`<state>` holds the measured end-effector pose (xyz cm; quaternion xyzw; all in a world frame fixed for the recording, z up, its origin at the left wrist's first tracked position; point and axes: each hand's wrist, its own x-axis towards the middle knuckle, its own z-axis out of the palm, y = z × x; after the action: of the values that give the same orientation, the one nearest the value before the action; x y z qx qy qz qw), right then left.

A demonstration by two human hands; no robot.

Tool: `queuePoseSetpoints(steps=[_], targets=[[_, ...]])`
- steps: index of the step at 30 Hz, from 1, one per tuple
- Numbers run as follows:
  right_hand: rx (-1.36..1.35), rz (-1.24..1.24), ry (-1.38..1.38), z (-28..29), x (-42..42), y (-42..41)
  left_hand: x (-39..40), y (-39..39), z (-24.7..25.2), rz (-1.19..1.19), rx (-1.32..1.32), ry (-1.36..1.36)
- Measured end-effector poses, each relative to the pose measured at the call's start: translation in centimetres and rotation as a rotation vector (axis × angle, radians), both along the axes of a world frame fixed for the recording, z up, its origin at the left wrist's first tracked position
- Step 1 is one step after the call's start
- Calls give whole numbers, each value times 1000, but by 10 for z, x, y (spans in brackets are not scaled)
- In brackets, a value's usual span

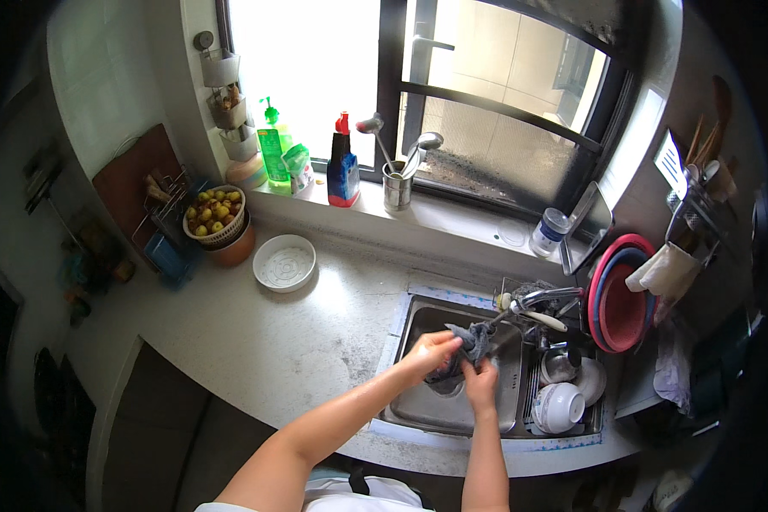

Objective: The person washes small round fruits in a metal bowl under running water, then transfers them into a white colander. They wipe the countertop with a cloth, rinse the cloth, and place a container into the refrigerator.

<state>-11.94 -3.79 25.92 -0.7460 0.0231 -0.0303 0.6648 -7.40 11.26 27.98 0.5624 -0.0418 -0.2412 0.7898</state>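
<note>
Over the stainless steel sink (422, 413), my left hand (432, 352) grips a wet grey cloth (473, 339) by its upper left part. My right hand (481, 383) holds the same cloth lower down, close beside the left. Part of the cloth hangs between the hands and the basin. The faucet (541, 296) reaches over the sink from the right, with its spout end just above the cloth. Some fingertips are hidden in the folds.
White bowls (558, 408) and a metal pot (560, 363) stand in the rack right of the basin. Pink and blue basins (624, 294) lean behind. Left on the counter are a white round dish (284, 263) and a fruit basket (215, 216). Bottles and a utensil holder (397, 190) line the windowsill.
</note>
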Motion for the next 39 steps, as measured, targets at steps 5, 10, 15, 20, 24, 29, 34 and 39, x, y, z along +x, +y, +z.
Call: queuePoseSetpoints(steps=[5, 10, 15, 20, 24, 29, 34, 39], targets=[[507, 39, 0, -25, 1, -15, -1, 7, 17, 124, -21, 68], [299, -106, -33, -20, 1, -26, 7, 25, 7, 130, 356, -302], [-394, -256, -480, 38, -5, -3, 7, 22, 5, 384, 188, -298], [-445, 407, -573, 100, -34, 56, 2, 22, -12, 518, -812, 297], [595, 491, -120, 86, -25, 54, -24, 18, 55, -57, -951, 509], [1495, 278, 354, 44, 20, 63, -26, -12, 8, 250, -1008, 259], [1232, -96, 186, 44, 38, 85, -77, -29, -22, -20, -810, 218], [539, -389, -67, 38, 103, 66, -141, -36, 12, -418, -61, -490]])
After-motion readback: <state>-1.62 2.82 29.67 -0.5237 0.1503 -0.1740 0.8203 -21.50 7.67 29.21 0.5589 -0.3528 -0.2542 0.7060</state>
